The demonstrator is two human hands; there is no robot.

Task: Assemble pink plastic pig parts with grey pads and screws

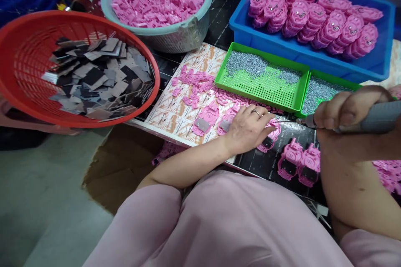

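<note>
My left hand (247, 127) lies on a pink plastic toy shell (272, 133) on the worktable, fingers pressing it down. My right hand (344, 110) is wrapped around a grey electric screwdriver (372, 117), whose thin bit points left at the shell under my left fingers. Two more pink shells with grey metal plates (205, 123) lie left of my left hand. Two pink shells (297, 162) with dark insides rest on the black mat in front of me.
A red basket (21, 50) of dark grey square plates stands at the left. Behind it is a grey bowl (175, 35) of small pink parts. Green trays (266, 87) hold tiny screws. A blue crate (313, 56) holds stacked pink shells.
</note>
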